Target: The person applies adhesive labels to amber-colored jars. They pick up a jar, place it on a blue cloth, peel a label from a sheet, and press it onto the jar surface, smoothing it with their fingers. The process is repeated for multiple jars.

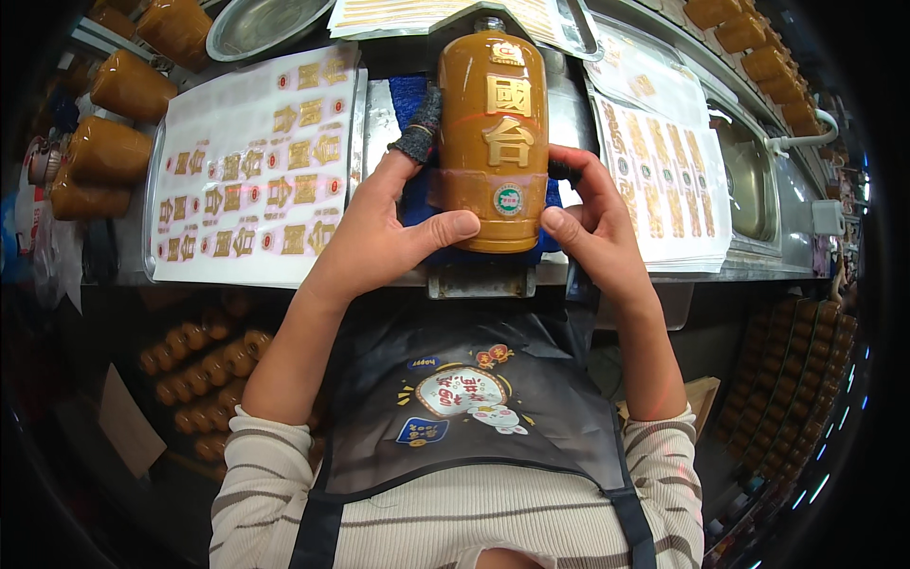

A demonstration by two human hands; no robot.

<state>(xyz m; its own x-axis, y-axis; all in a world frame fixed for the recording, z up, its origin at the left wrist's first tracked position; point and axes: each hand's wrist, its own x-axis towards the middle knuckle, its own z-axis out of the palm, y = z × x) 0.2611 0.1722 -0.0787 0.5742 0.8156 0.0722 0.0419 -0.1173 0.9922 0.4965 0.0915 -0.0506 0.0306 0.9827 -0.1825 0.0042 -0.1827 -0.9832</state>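
Observation:
An amber-brown glazed bottle (492,142) lies with its neck away from me, over a blue cloth (410,99) on a metal support. Raised gold characters and a small round green-and-white emblem show on its face, and a translucent film strip crosses its lower part. My left hand (409,224) holds the bottle's left side, thumb near the base, a dark knitted cover on a finger. On the right side, my right hand (593,213) has its thumb at the lower edge and its fingers curled by the bottle; whether they press on it is partly hidden.
Sheets of gold character decals (252,171) lie on a tray at left. More decal sheets (657,185) lie at right, beside a metal sink (746,178). A metal basin (266,25) stands at the back left. Brown bottles (131,85) stand at left; others fill racks below the bench.

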